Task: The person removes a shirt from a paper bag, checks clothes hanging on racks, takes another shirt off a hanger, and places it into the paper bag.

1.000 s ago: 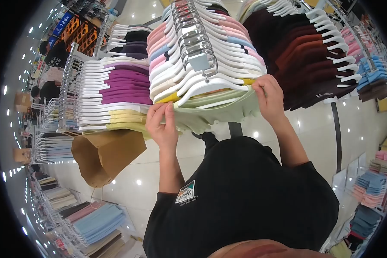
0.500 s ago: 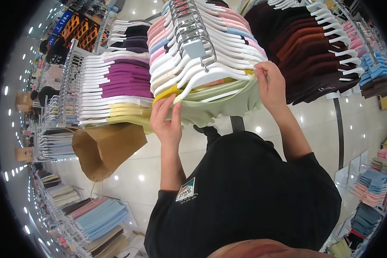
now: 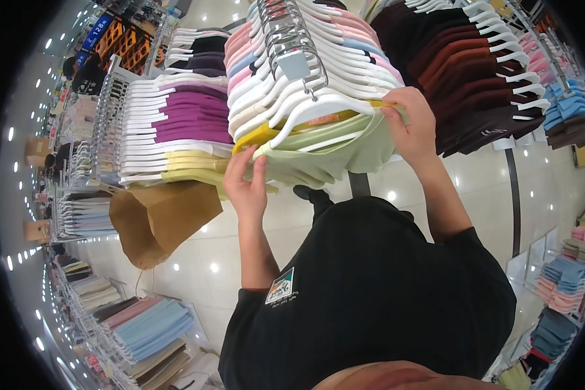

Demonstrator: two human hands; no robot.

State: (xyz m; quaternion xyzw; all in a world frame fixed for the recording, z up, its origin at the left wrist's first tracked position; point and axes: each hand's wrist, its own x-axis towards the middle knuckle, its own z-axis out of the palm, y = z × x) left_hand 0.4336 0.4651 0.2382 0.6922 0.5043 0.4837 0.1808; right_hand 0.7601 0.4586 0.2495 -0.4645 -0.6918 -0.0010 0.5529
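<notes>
A light green shirt [image 3: 344, 159] hangs on a white hanger [image 3: 325, 106] at the front of a rail of clothes. My left hand [image 3: 246, 185] pinches its shoulder at the hanger's left end, thumb in front and fingers behind. On the other side, my right hand [image 3: 411, 127] grips the right shoulder, its fingers curled over the fabric. Right behind the green shirt hangs a mustard yellow shirt [image 3: 257, 138]. Farther back along the rail are white, pink and blue garments [image 3: 240, 62] on white hangers. The green shirt's neckline sags below the hanger's top.
Purple shirts [image 3: 195, 117] hang on the left, dark brown and rust ones [image 3: 461, 84] on the right. An open brown paper bag [image 3: 182, 214] hangs below the left rack. Folded or hung blue clothes [image 3: 153, 328] are at lower left. Shiny tiles [image 3: 344, 260] are underfoot.
My right hand has shifted slightly, its fingers now farther over the right shoulder. The green shirt's neckline and right side have been pulled a little. My left hand stays at the left shoulder.
</notes>
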